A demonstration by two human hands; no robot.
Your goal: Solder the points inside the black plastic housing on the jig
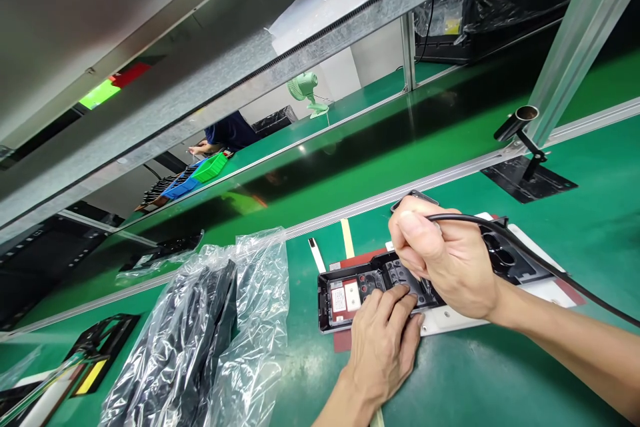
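Note:
A long black plastic housing (327, 328) with moulded recesses lies on a white and dark-red fixture (453, 317) on the green bench. My left hand (383, 340) rests on the housing's near side, fingers stretched over its edge and pressing down. Above the housing's middle, my right hand (445, 260) is closed around what looks like a soldering iron, its black cord (537, 259) trailing off to the right. My fist hides the iron's body and tip. Inside the housing's left end sits a white label (339, 299). Round openings (500, 250) show at its right part.
Clear plastic bags with black parts (185, 327) lie to the left. A tube-shaped tool stand (523, 123) is fixed at the right. A metal shelf (320, 33) crosses overhead. Beyond the rail, a co-worker's hand (203, 148) is near blue and green bins (213, 167), with a fan (305, 88) further along.

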